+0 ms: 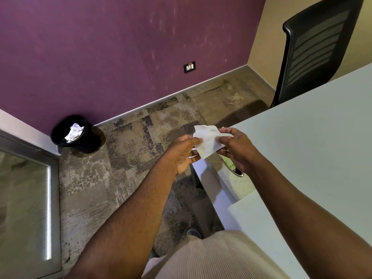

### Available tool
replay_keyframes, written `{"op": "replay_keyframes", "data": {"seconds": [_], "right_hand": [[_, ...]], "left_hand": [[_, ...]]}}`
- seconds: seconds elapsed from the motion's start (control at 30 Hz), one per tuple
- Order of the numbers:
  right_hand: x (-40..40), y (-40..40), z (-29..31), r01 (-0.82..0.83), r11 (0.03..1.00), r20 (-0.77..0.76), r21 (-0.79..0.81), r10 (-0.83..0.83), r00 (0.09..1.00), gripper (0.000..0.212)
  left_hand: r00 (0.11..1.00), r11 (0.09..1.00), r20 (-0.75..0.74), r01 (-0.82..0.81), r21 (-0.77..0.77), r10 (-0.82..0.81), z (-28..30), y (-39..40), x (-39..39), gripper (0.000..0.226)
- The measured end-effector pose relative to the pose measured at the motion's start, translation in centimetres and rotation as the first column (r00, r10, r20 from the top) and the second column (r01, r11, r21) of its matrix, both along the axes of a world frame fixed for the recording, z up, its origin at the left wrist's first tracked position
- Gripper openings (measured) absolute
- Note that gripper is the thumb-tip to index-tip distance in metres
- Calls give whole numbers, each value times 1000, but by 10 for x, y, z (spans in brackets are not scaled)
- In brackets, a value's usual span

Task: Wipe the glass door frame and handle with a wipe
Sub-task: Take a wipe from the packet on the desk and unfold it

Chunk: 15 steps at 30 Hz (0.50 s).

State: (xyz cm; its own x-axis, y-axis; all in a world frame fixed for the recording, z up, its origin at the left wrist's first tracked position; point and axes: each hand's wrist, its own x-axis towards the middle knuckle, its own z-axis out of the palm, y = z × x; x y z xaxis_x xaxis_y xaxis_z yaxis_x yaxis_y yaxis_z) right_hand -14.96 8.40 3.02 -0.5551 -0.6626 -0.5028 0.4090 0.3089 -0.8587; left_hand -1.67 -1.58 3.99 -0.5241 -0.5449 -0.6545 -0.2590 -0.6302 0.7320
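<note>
A white wipe (pixel 208 140) is stretched between both hands in the middle of the view, above the carpet and the desk corner. My left hand (pixel 182 153) pinches its left edge with thumb and fingers. My right hand (pixel 236 147) pinches its right edge. The glass door (pixel 22 208) with its grey metal frame (pixel 54 198) stands at the lower left, well apart from both hands. No door handle is in view.
A black waste bin (pixel 75 133) holding crumpled paper stands on the carpet by the purple wall. A white desk (pixel 312 148) fills the right side, with a round cable hole (pixel 234 168) near its corner. A black mesh chair (pixel 314 49) stands behind it.
</note>
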Motion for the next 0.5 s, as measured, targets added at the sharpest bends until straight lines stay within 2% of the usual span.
{"op": "replay_keyframes", "data": {"seconds": [0.17, 0.3, 0.4, 0.5], "right_hand": [[4, -2, 1, -10, 995, -32, -97, 7, 999, 23], [4, -1, 8, -38, 954, 24, -297, 47, 999, 34], [3, -3, 12, -61, 943, 35, -328, 76, 996, 36], [2, -4, 14, -23, 946, 108, -324, 62, 992, 32]], "left_hand": [[995, 995, -101, 5, -97, -15, 7, -2, 9, 20], [984, 963, -170, 11, -270, -59, 19, -4, 14, 32], [981, 924, -160, 42, -381, -110, 27, -6, 18, 44], [974, 928, -201, 19, -372, -101, 31, -9, 21, 37]]}}
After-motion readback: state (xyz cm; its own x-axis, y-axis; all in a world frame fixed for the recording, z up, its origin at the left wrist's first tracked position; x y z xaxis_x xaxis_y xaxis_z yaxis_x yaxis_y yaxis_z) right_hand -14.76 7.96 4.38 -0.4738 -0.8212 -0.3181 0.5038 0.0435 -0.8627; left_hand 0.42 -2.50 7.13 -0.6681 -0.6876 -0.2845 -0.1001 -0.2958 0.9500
